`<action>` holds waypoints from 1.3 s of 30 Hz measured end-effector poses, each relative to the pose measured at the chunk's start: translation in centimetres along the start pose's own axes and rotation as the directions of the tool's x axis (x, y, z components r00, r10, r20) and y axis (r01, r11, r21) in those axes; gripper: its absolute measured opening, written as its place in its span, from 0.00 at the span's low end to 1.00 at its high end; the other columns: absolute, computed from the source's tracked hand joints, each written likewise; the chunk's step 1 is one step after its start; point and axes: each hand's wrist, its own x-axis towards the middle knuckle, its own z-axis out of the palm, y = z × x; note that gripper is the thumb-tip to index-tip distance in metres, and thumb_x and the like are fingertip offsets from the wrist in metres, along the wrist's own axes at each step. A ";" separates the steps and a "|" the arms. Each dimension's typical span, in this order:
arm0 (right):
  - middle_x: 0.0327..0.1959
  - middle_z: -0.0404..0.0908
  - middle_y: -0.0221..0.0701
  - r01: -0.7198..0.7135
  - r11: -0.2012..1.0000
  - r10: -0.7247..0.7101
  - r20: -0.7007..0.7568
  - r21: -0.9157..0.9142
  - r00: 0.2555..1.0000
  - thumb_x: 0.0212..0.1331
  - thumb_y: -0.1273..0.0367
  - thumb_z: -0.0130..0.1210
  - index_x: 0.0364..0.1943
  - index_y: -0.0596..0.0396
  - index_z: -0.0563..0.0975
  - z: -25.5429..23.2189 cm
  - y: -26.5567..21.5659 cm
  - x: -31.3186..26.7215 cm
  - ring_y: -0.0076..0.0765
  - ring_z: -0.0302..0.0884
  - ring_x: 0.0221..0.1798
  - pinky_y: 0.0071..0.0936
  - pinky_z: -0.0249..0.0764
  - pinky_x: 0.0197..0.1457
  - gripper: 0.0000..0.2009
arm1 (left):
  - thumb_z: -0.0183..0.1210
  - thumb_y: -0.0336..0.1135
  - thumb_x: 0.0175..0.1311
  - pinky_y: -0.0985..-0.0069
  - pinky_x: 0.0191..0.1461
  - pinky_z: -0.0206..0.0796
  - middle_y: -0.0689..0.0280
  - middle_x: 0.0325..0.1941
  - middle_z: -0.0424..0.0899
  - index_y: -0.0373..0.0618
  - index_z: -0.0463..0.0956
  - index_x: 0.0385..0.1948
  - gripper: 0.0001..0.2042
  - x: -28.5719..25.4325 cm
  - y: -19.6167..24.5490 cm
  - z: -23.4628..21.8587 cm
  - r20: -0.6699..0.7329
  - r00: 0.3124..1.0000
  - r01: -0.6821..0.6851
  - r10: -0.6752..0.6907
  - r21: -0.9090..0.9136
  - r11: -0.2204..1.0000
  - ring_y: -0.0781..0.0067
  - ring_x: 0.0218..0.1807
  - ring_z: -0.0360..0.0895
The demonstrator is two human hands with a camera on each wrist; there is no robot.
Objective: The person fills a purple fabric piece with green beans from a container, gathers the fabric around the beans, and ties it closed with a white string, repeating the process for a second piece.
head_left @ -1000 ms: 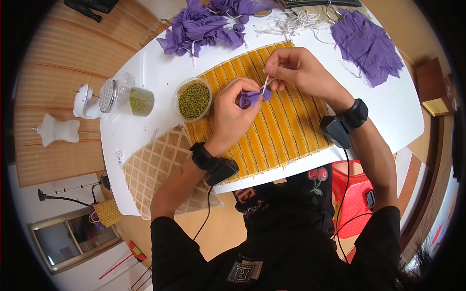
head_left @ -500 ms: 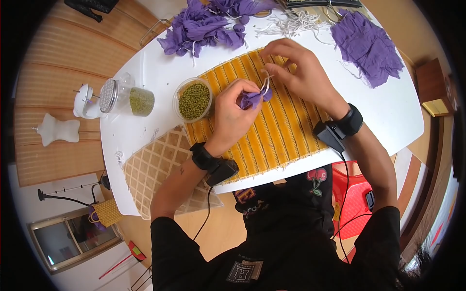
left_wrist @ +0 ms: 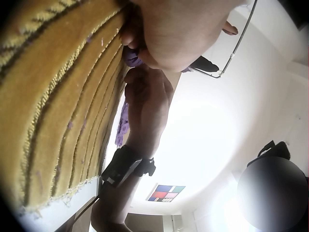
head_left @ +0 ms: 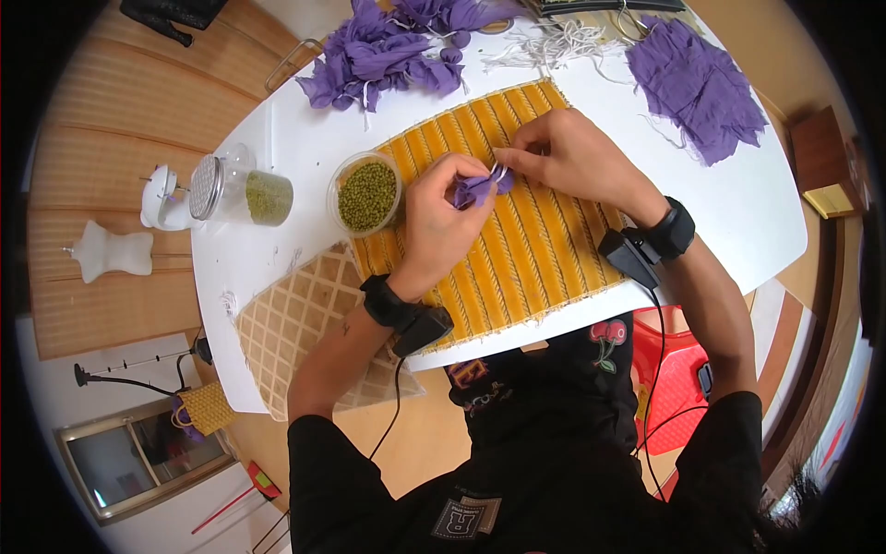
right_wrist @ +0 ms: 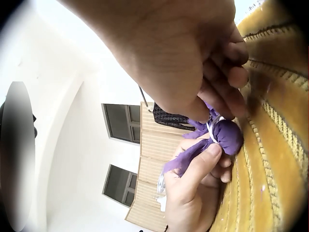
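Note:
My left hand (head_left: 436,208) pinches a small purple cloth bundle (head_left: 472,191) over the yellow striped mat (head_left: 544,254). In the right wrist view the bundle is a round, filled ball (right_wrist: 229,137) with loose cloth gathered behind it, and the left thumb presses at its neck. White string (head_left: 499,173) is wound round that neck. My right hand (head_left: 581,164) is close beside it, thumb and forefinger pinching at the string. The left wrist view shows both hands meeting, with most of the bundle hidden behind fingers.
A clear bowl of green beans (head_left: 366,196) stands left of the mat, near a jar of green beans (head_left: 269,197). Purple cloth bundles (head_left: 378,55) are heaped behind, beside white strings (head_left: 558,46). Purple cloth (head_left: 697,88) lies at the right. A beige lattice-patterned cloth (head_left: 300,319) overhangs the front edge.
My right hand let go of the string and opened away from it, then came back down to the bundle with thumb and forefinger at the string. The left hand kept its hold.

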 end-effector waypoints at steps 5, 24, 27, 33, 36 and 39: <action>0.20 0.82 0.37 0.020 0.991 -0.012 -0.067 0.132 0.998 0.54 0.68 0.63 0.29 0.62 0.83 1.0 0.8 0.1 0.30 0.78 0.23 0.25 0.73 0.32 0.09 | 0.61 0.18 0.57 0.81 0.50 0.66 0.64 0.41 0.77 0.36 0.72 0.33 0.07 0.0 0.0 0.1 0.016 0.999 -0.030 0.030 -0.014 0.999 0.80 0.44 0.75; 0.27 0.81 0.33 0.151 0.984 -0.143 -0.082 0.095 0.986 0.55 0.71 0.62 0.33 0.60 0.82 1.7 1.0 0.1 0.28 0.75 0.27 0.25 0.71 0.32 0.06 | 0.60 0.18 0.58 0.83 0.46 0.65 0.66 0.37 0.76 0.36 0.72 0.33 0.06 0.0 0.3 0.1 0.023 0.999 -0.025 0.025 0.015 1.000 0.82 0.40 0.73; 0.26 0.83 0.40 0.127 0.985 -0.114 -0.111 0.117 0.987 0.52 0.70 0.63 0.30 0.60 0.83 1.5 0.7 0.1 0.41 0.81 0.30 0.33 0.74 0.36 0.06 | 0.60 0.18 0.57 0.82 0.49 0.66 0.64 0.39 0.76 0.35 0.72 0.33 0.07 0.1 0.2 0.2 0.023 1.000 -0.015 0.015 0.005 1.000 0.80 0.42 0.74; 0.24 0.83 0.36 0.045 0.988 -0.023 -0.148 0.147 0.989 0.53 0.71 0.60 0.29 0.59 0.83 1.6 0.4 0.0 0.37 0.81 0.28 0.30 0.74 0.36 0.05 | 0.60 0.17 0.57 0.81 0.51 0.66 0.63 0.41 0.76 0.35 0.71 0.33 0.07 0.1 -0.1 0.1 0.024 0.998 -0.061 0.061 0.016 0.998 0.78 0.44 0.75; 0.24 0.83 0.35 0.047 0.984 -0.019 -0.161 0.172 0.987 0.54 0.71 0.60 0.29 0.58 0.83 1.2 0.1 -0.1 0.35 0.80 0.27 0.28 0.74 0.35 0.05 | 0.60 0.17 0.57 0.81 0.50 0.67 0.63 0.41 0.76 0.35 0.71 0.33 0.07 0.1 0.0 0.1 0.025 0.998 -0.064 0.064 0.017 0.998 0.78 0.44 0.75; 0.25 0.83 0.35 0.051 0.976 -0.016 -0.160 0.214 0.987 0.53 0.70 0.61 0.30 0.59 0.84 0.7 -0.2 -0.2 0.35 0.80 0.27 0.29 0.74 0.35 0.06 | 0.60 0.17 0.57 0.81 0.50 0.67 0.63 0.41 0.76 0.35 0.71 0.33 0.07 0.1 -0.1 0.0 0.024 0.997 -0.068 0.068 0.022 0.997 0.78 0.44 0.75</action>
